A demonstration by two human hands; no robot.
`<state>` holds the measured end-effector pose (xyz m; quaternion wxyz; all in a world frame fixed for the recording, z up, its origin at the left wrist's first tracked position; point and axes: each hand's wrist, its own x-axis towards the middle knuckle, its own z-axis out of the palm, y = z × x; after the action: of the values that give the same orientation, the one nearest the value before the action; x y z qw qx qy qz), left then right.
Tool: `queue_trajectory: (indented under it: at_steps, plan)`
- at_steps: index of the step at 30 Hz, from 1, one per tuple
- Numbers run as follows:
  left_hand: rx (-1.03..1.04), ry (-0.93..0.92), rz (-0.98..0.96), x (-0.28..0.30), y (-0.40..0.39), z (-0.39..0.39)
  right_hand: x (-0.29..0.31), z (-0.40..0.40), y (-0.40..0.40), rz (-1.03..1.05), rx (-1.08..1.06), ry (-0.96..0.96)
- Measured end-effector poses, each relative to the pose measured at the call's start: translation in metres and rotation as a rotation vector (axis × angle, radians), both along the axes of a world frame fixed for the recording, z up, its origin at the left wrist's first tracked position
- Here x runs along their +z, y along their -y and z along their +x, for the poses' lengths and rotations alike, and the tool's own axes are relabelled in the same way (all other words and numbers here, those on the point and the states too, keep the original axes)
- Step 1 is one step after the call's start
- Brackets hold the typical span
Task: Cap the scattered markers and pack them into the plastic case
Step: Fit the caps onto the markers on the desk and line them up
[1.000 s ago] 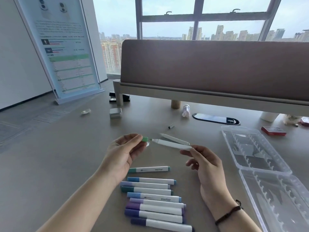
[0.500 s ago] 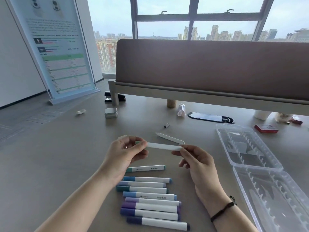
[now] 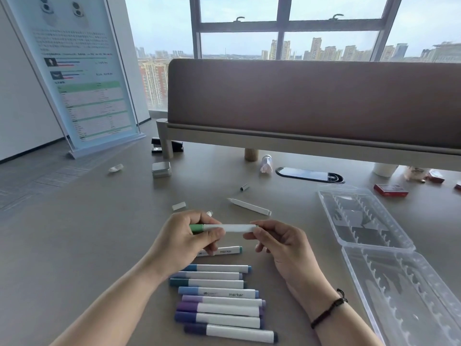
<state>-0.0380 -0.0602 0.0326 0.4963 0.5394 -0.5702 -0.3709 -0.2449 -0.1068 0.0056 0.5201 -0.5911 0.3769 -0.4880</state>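
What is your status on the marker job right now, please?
Left hand and right hand both gripping the green marker, cap on. One uncapped marker lying beyond. Plastic case open, no markers inside. Nothing blocking.

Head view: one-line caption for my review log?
Both hands hold a green-capped white marker above capped markers; the clear plastic case lies open.

Daylight pours in from the window straight ahead of me, bright and hazy, the sky nearly washed out. Below the window, the desk is evenly lit, with only soft, faint shadows under my left hand and right hand. Left of the window, the poster text is blurred. The window frame bows at the edges, wide-angle stretch.
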Motion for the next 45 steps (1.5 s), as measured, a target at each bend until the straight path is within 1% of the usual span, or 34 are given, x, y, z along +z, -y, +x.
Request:
queue_trajectory:
  at_steps: [2,7,8,10,12,14,16,18,21,22,23,25,27,29,31,33,34,36,38,41,45]
  plan:
    - [-0.005,0.033,-0.02,0.0,0.0,0.002,0.0,0.001,0.0,-0.005,0.004,-0.003]
    - [-0.006,0.039,-0.033,-0.002,0.003,0.002,-0.001,0.003,0.0,-0.006,-0.02,0.0]
    - [-0.006,0.061,-0.033,-0.002,0.004,0.004,-0.002,0.004,0.0,-0.004,-0.024,0.004]
    - [0.01,0.165,-0.045,-0.002,0.005,0.011,-0.002,0.004,0.0,-0.004,-0.043,0.005]
    - [0.1,0.239,-0.096,-0.003,0.01,0.022,-0.005,0.003,0.001,-0.003,-0.085,-0.011]
    - [0.289,0.219,-0.133,-0.005,0.016,0.036,-0.007,0.003,0.003,0.01,-0.125,-0.041]
    - [0.452,0.21,-0.141,-0.009,0.022,0.049,-0.009,0.004,0.003,0.018,-0.143,-0.11]
    - [0.56,0.193,-0.114,-0.01,0.025,0.055,-0.01,0.007,0.001,-0.005,-0.151,-0.251]
    - [0.607,0.163,-0.054,-0.012,0.028,0.06,-0.013,0.012,-0.003,-0.148,-0.185,-0.624]
    - [0.6,0.193,-0.043,-0.013,0.028,0.061,-0.012,0.013,-0.005,-0.205,-0.193,-0.71]
    - [0.59,0.252,-0.036,-0.015,0.029,0.063,-0.012,0.014,-0.006,-0.244,-0.196,-0.754]
    - [0.561,0.396,-0.012,-0.018,0.027,0.065,-0.012,0.014,-0.007,-0.273,-0.204,-0.771]
    - [0.522,0.473,-0.003,-0.019,0.025,0.062,-0.015,0.014,-0.006,-0.283,-0.226,-0.762]
    - [0.499,0.482,-0.009,-0.017,0.024,0.059,-0.018,0.016,-0.004,-0.306,-0.248,-0.778]
    - [0.506,0.448,-0.007,-0.014,0.025,0.059,-0.019,0.019,-0.003,-0.318,-0.25,-0.796]
    - [0.539,0.409,0.011,-0.014,0.025,0.062,-0.016,0.023,0.001,-0.287,-0.242,-0.781]
    - [0.562,0.408,0.023,-0.014,0.026,0.063,-0.014,0.025,0.004,-0.267,-0.237,-0.772]
    - [0.624,0.463,0.065,-0.015,0.024,0.064,-0.009,0.032,0.015,-0.254,-0.224,-0.798]
    - [0.674,0.506,0.093,-0.013,0.021,0.062,-0.001,0.043,0.027,-0.235,-0.167,-0.859]
    - [0.682,0.489,0.099,-0.012,0.019,0.061,0.011,0.065,0.042,-0.174,-0.016,-0.921]
    - [0.681,0.573,0.098,-0.012,0.017,0.062,0.016,0.087,0.057,-0.247,0.098,-1.108]
